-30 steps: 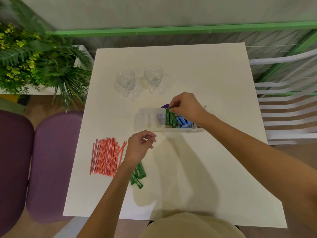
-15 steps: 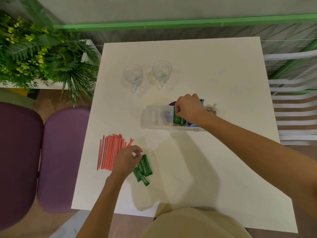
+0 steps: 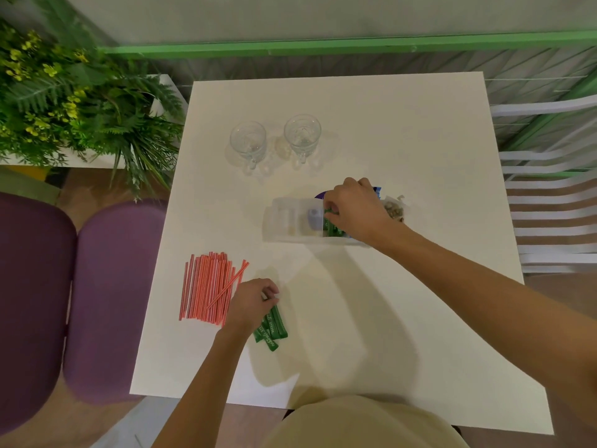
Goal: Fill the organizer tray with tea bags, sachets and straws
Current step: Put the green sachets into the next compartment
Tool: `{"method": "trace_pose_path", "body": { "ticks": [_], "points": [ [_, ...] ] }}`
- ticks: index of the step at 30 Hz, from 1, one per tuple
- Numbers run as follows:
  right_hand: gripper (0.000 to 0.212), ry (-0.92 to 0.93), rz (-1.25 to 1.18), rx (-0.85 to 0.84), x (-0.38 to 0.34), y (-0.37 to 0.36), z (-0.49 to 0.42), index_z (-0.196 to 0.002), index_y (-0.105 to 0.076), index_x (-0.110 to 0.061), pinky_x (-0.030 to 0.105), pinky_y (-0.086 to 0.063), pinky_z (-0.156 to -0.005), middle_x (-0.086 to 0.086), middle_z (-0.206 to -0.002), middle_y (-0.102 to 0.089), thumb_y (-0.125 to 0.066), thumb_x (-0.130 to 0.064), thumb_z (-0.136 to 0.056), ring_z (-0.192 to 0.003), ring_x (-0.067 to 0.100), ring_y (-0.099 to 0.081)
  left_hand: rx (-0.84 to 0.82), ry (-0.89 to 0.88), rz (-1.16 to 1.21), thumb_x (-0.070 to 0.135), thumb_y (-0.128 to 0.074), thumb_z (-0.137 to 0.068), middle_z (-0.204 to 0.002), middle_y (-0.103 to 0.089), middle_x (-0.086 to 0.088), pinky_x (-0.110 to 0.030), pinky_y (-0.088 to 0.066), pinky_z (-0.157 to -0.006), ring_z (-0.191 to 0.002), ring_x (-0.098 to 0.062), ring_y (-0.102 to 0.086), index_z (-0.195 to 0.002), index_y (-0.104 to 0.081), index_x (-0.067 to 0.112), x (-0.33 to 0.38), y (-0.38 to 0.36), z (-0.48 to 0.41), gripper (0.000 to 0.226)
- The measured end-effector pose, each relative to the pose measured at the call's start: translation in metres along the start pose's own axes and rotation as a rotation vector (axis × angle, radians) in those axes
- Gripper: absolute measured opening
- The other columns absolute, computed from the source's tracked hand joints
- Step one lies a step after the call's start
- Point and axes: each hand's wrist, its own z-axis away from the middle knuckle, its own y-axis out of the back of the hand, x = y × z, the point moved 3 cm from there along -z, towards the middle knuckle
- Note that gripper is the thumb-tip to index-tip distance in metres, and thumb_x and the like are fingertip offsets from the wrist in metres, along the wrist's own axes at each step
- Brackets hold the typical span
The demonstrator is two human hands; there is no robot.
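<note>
The right hand (image 3: 355, 206) is curled tight, thumb and fingertips pinching the tops of the green sachets (image 3: 331, 227) that stand upright in a middle compartment of the clear organizer tray (image 3: 287, 218). The knuckles face up and the wrist bends down into the tray. Its forearm runs back across the table's right half to the lower right corner of the view. The left hand (image 3: 253, 303) is also curled, its fingertips closed on the upper end of the loose sachets (image 3: 271, 329), a small green heap lying flat near the table's near-left edge. Its forearm comes straight up from the bottom of the view. Just left of that hand, close enough to meet its knuckles, lie the red straws (image 3: 206, 289) in a flat bundle, one lying slantwise across the rest. The tray's left compartments look mostly unfilled; a blue packet (image 3: 376, 190) shows behind the right hand, and something brownish (image 3: 395, 212) sits at the right end. Bare white table (image 3: 403, 318) stretches between the two hands and out to the right edge. Two glass mugs (image 3: 274, 140) stand beyond the tray, well apart from it.
</note>
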Motion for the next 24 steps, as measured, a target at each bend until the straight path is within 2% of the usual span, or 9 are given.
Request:
{"method": "trace_pose_path", "body": {
  "ticks": [3,5,8,11,14,17,21,24],
  "points": [
    [0.011,0.035,-0.186,0.018,-0.008,0.0,0.021,-0.08,-0.063,-0.02,0.03,-0.027,-0.076,-0.007,-0.072,-0.058,-0.058,-0.017,-0.088,-0.085,0.022,-0.052,-0.009,-0.002,-0.008,0.007,-0.072,-0.082,-0.075,-0.067,0.008,-0.014,-0.046,-0.057,-0.063,-0.003,-0.06,-0.081,-0.07,0.023,0.001,-0.001,-0.002,0.016],
    [0.013,0.041,-0.287,-0.022,-0.017,-0.008,0.038,-0.084,-0.069,-0.019,0.031,-0.033,-0.078,-0.006,-0.076,-0.067,-0.058,-0.022,-0.091,-0.085,0.019,-0.052,-0.022,-0.013,-0.024,0.009,-0.073,-0.082,-0.075,-0.066,0.01,-0.01,-0.042,-0.055,-0.062,-0.001,-0.059,-0.081,-0.071,0.023,0.002,0.0,-0.003,0.014],
    [0.015,0.022,-0.367,-0.137,-0.033,-0.033,0.065,-0.093,-0.071,-0.021,0.033,-0.039,-0.087,-0.004,-0.085,-0.071,-0.058,-0.028,-0.093,-0.086,0.015,-0.053,-0.02,-0.021,-0.045,0.012,-0.072,-0.083,-0.078,-0.067,0.009,-0.014,-0.046,-0.058,-0.063,-0.002,-0.059,-0.084,-0.071,0.023,0.002,0.003,0.001,0.012],
    [0.02,-0.003,-0.364,-0.264,-0.052,-0.066,0.088,-0.099,-0.07,-0.02,0.033,-0.042,-0.089,-0.001,-0.093,-0.072,-0.056,-0.033,-0.094,-0.092,0.019,-0.059,0.045,-0.022,-0.113,0.018,-0.071,-0.084,-0.079,-0.065,0.014,-0.023,-0.05,-0.064,-0.071,-0.002,-0.059,-0.088,-0.069,0.026,-0.001,0.009,0.006,0.009],
    [0.026,-0.048,-0.353,-0.368,-0.071,-0.098,0.1,-0.101,-0.068,-0.019,0.032,-0.041,-0.089,0.002,-0.097,-0.071,-0.052,-0.038,-0.095,-0.095,0.022,-0.06,0.102,-0.02,-0.181,0.024,-0.072,-0.084,-0.076,-0.061,0.018,-0.015,-0.04,-0.061,-0.074,0.002,-0.053,-0.092,-0.067,0.027,-0.007,0.013,0.013,0.01],
    [0.031,-0.062,-0.338,-0.433,-0.09,-0.122,0.102,-0.102,-0.066,-0.017,0.036,-0.041,-0.09,0.005,-0.1,-0.069,-0.049,-0.042,-0.095,-0.097,0.025,-0.059,0.109,0.023,-0.158,0.025,-0.074,-0.083,-0.077,-0.062,0.016,-0.016,-0.038,-0.057,-0.071,0.0,-0.055,-0.094,-0.067,0.026,-0.011,0.011,0.022,0.012],
    [0.03,-0.007,-0.212,-0.386,-0.113,-0.136,0.093,-0.102,-0.055,-0.013,0.038,-0.036,-0.076,0.007,-0.092,-0.066,-0.045,-0.041,-0.095,-0.082,0.027,-0.058,0.154,0.047,-0.096,0.023,-0.073,-0.084,-0.079,-0.065,0.013,-0.016,-0.041,-0.056,-0.067,-0.003,-0.058,-0.094,-0.068,0.024,-0.009,0.007,0.032,0.011],
    [0.027,0.027,-0.143,-0.33,-0.127,-0.136,0.083,-0.104,-0.047,-0.014,0.038,-0.032,-0.072,0.003,-0.084,-0.063,-0.05,-0.039,-0.093,-0.069,0.024,-0.05,0.188,0.076,-0.066,0.021,-0.072,-0.085,-0.077,-0.067,0.011,-0.024,-0.052,-0.063,-0.071,-0.008,-0.063,-0.094,-0.068,0.023,-0.01,0.007,0.041,0.011]
  ]
}}
